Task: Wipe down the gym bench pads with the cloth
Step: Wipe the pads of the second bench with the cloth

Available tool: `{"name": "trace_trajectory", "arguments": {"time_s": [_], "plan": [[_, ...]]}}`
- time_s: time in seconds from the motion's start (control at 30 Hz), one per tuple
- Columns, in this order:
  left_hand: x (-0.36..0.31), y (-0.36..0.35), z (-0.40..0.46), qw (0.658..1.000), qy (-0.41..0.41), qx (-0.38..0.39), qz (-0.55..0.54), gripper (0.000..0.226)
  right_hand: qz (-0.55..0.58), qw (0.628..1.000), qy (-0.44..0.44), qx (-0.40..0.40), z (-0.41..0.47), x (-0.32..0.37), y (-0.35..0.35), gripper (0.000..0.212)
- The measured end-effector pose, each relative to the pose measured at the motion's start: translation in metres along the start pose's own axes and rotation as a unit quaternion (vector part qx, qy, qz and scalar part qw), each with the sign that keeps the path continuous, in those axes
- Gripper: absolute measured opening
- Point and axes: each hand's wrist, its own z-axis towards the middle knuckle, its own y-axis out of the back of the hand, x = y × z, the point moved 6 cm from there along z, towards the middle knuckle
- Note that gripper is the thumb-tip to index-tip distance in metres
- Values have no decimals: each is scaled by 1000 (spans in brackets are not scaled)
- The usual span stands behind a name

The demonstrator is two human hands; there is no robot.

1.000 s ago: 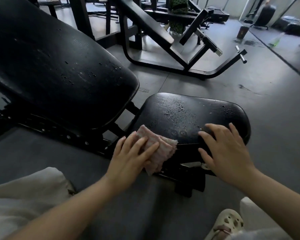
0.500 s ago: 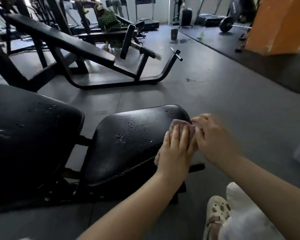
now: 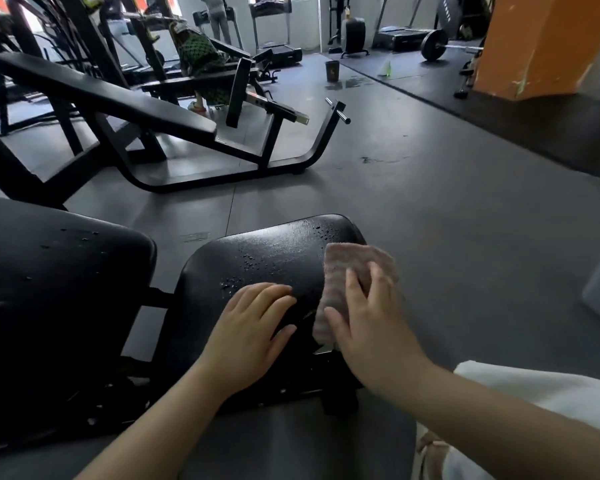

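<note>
Right hand [image 3: 371, 327] apparently presses one cloth [image 3: 347, 271] flat-fingered onto seat pad [image 3: 257, 251]; left hand [image 3: 253, 327] rests open.

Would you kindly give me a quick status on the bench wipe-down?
Right hand presses cloth on seat pad. Left hand flat on pad. Droplets remain. Nothing in the way.

Head view, downward, close over bench [image 3: 257, 258]

Dim foreground, bright windows behind, wide-angle bending at edges, slight blur.
</note>
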Motion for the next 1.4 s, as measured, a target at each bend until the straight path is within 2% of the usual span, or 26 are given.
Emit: {"name": "trace_trajectory", "arguments": {"time_s": [0.03, 0.1, 0.17, 0.23, 0.33, 0.47, 0.53, 0.7, 0.8, 0.9, 1.07, 1.13, 1.2, 1.27, 1.4], "plan": [[1, 0, -2, 1000, -8, -9, 11, 35, -20, 1000, 2, -5, 9, 0, 0, 72], [1, -2, -3, 999, -20, -21, 19, 36, -12, 999, -12, 35, 36, -8, 0, 66], [1, -3, -2, 1000, -18, -24, 10, 35, 59, 992, -38, 101, 68, -21, -4, 62], [2, -4, -3, 999, -16, -30, 5, 35, 120, 983, -64, 122, 94, -27, -4, 57], [1, -3, -5, 1000, -11, -25, -7, 35, 145, 980, -75, 112, 99, -25, -7, 52], [0, -4, -6, 999, -12, -25, -15, 35, 74, 996, -41, 28, 53, -14, -4, 52], [1, -5, -6, 999, -12, -28, -15, 35, 58, 998, -32, 23, 50, -10, -5, 52], [1, -5, -6, 999, -22, -29, -23, 33, 47, 986, -51, 151, 119, -15, -7, 47], [1, -5, -7, 999, -21, -26, -20, 32, 82, 979, -54, 177, 143, -21, -18, 47], [1, -5, -8, 999, -17, -23, -19, 32, 124, 981, -81, 121, 129, -27, -15, 45], [0, -5, -7, 999, -17, -22, -21, 35, 186, 971, -102, -107, 28, -8, -14, 44], [0, -5, -7, 999, -16, -15, -24, 38, 185, 968, -109, -127, 20, -3, -17, 49], [0, -5, -7, 999, -16, -12, -28, 41, 198, 968, -123, -94, 45, -15, -19, 44], [0, -5, -7, 999, -16, -15, -30, 41, 259, 957, -130, -35, 81, -32, -22, 41], [0, -5, -5, 999, -17, -23, -31, 36, 319, 940, -112, 37, 127, -47, -22, 41]]}}
